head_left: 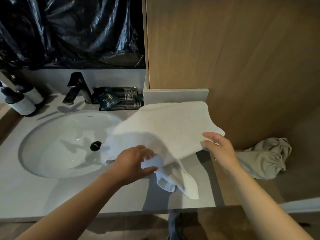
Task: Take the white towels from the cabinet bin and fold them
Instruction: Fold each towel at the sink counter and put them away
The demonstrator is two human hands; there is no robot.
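A pale desk [26, 193] holds an oval sink [69, 135]. Over the desk's right end a white towel [169, 125] spreads from the back edge toward the front, its left side overlapping the sink rim. Both forearms reach in from the front edge. The left hand [136, 161], knuckles up, grips a bunched fold near the towel's front, with a loose corner hanging below. The right hand [220, 146] pinches the towel's right edge between fingers and thumb. A crumpled grey cloth [266, 158] lies beyond the desk's right edge.
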